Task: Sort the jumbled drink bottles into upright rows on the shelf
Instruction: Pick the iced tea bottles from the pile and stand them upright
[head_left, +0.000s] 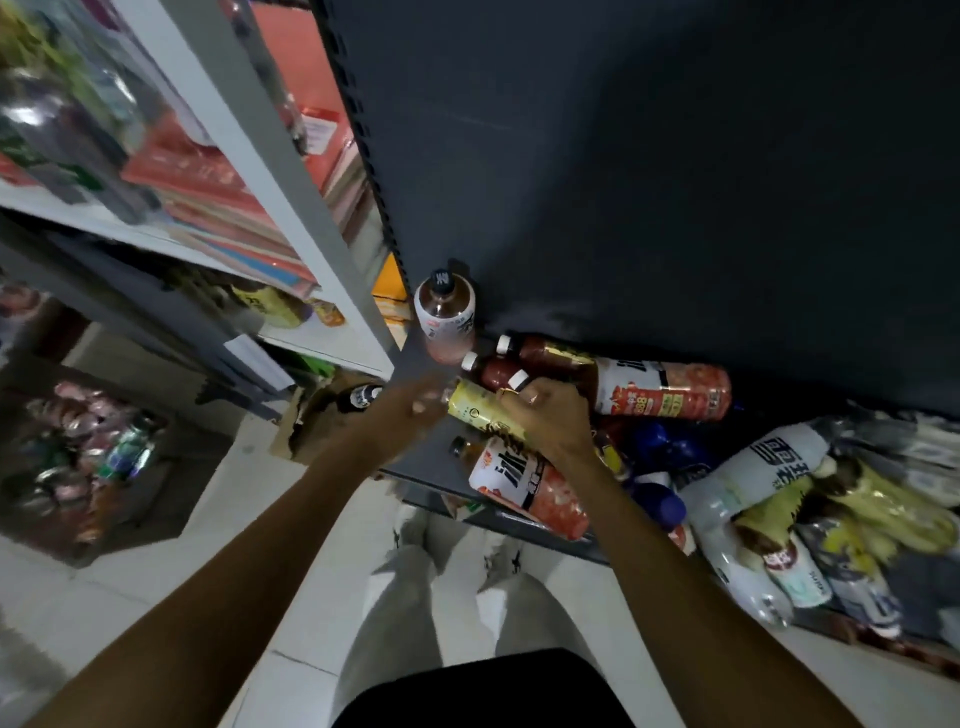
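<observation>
One bottle with a black cap and white label (445, 309) stands upright at the shelf's back left corner. My right hand (545, 415) grips a yellow-labelled bottle (475, 413) lying on its side in the pile. My left hand (410, 410) is blurred, its fingers at that bottle's cap end; how they lie is unclear. Behind my right hand lie two dark red bottles with white caps (524, 358). Another bottle with a white and red label (524, 483) lies at the shelf's front edge below my right hand.
The dark shelf (415, 358) holds a jumble of lying bottles to the right: a large red-labelled one (670, 389), blue ones (660, 499), a white one (769, 467). A grey upright post (291, 208) and other shelving stand left. A crate of goods (88, 452) sits on the floor.
</observation>
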